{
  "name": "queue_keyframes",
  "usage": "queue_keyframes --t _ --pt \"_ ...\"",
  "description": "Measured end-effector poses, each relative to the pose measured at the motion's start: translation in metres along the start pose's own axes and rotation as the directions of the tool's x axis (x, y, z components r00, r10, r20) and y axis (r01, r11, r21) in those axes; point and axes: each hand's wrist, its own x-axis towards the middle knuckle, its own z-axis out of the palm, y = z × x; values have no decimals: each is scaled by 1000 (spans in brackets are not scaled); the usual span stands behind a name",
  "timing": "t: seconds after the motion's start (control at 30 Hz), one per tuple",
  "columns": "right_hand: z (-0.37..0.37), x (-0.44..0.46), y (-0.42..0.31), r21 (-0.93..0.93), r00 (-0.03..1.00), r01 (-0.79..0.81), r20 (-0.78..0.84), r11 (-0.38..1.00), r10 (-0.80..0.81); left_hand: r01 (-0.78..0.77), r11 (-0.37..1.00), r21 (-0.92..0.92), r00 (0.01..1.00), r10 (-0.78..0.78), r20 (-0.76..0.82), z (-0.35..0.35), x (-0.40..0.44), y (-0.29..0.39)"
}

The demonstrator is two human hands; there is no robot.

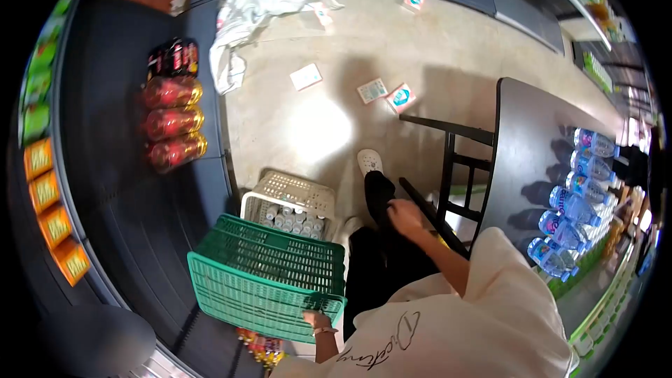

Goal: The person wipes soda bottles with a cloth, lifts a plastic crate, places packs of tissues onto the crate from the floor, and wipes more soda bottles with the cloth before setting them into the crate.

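My left hand (pixel 317 319) is closed on the rim of a green plastic basket (pixel 266 276), which is tilted on its side. Beneath and behind it stands a white basket (pixel 290 192) with several small bottles (pixel 295 222) inside. My right hand (pixel 404 215) hangs over my dark trouser leg, near the table's black legs. Its fingers are blurred, and whether they are bent round anything is unclear.
Several boxes (pixel 306 77) and a white cloth (pixel 262 10) lie on the floor ahead. On the dark shelf (pixel 112 189) at left are red bottle packs (pixel 175 123). A table (pixel 518 161) with water bottles (pixel 574 206) stands at right.
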Motion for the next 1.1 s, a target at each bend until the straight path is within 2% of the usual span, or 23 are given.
queue_keyframes --t 0.03,0.07,0.13,0.2,0.23,0.27,0.33,0.37,0.4,0.43,0.53,0.57,0.63,0.67,0.73,0.8,0.83,0.87,0.9,0.93,1.0,1.07,1.1 --pt "-13 12 16 -23 976 -210 61 977 211 -85 990 113 994 92 -55 15 -17 13" --pt "-4 20 48 100 965 -261 68 960 255 -167 962 214 977 192 -98 30 -34 22" --pt "-8 29 65 311 856 -513 251 800 452 -305 889 340 915 373 -153 54 -55 28" --pt "-5 27 69 357 846 -525 317 772 429 -502 791 349 797 580 -169 77 -49 28" --pt "-4 26 65 382 843 -528 346 758 413 -527 772 355 805 588 -83 83 -66 42" --pt "-5 26 60 313 861 -492 315 813 399 -656 711 253 726 686 -48 94 -86 51" --pt "-11 24 43 157 896 -407 263 900 359 -749 652 119 658 708 257 113 -89 91" --pt "-14 27 33 89 923 -362 177 928 343 -688 720 90 679 595 429 119 -104 107" --pt "-19 37 27 85 913 -365 226 927 339 -620 781 77 660 465 590 131 -155 134" --pt "-22 49 26 84 903 -367 270 926 333 -690 719 87 551 444 706 146 -175 152" --pt "-41 86 12 121 892 -349 346 930 290 -982 146 116 165 391 905 194 -236 211" --pt "-49 103 5 141 893 -338 361 931 269 -988 54 142 152 349 925 205 -244 237" --pt "-106 154 -27 266 941 -296 244 917 233 -979 -120 164 127 273 954 245 -259 290" --pt "-134 159 -50 326 952 -275 221 904 210 -964 -181 196 160 199 967 252 -280 319" --pt "-174 175 -81 405 967 -168 243 899 72 -968 -250 29 12 70 997 262 -294 357" --pt "-211 176 -108 467 961 -123 276 876 -12 -953 -304 -2 41 -133 990 262 -325 390" --pt "-227 167 -119 479 949 -120 312 870 -40 -974 -211 84 130 -215 968 255 -335 402" --pt "-240 158 -122 540 899 -204 434 817 -63 -971 -163 175 221 -335 916 249 -364 413" --pt "-275 160 -130 524 789 -313 607 792 -89 -979 -132 155 199 -468 861 244 -381 424" --pt "-276 150 -127 494 709 -348 695 797 -122 -980 -76 184 195 -550 812 240 -402 432" --pt "-307 156 -123 482 560 -513 815 710 -149 -890 -311 333 454 -554 698 243 -474 442" --pt "-276 152 -101 653 574 -576 751 492 -325 -896 -293 333 442 -646 623 263 -511 458" --pt "-283 171 -96 684 562 -532 726 500 -397 -873 -375 311 488 -686 540 284 -532 455"
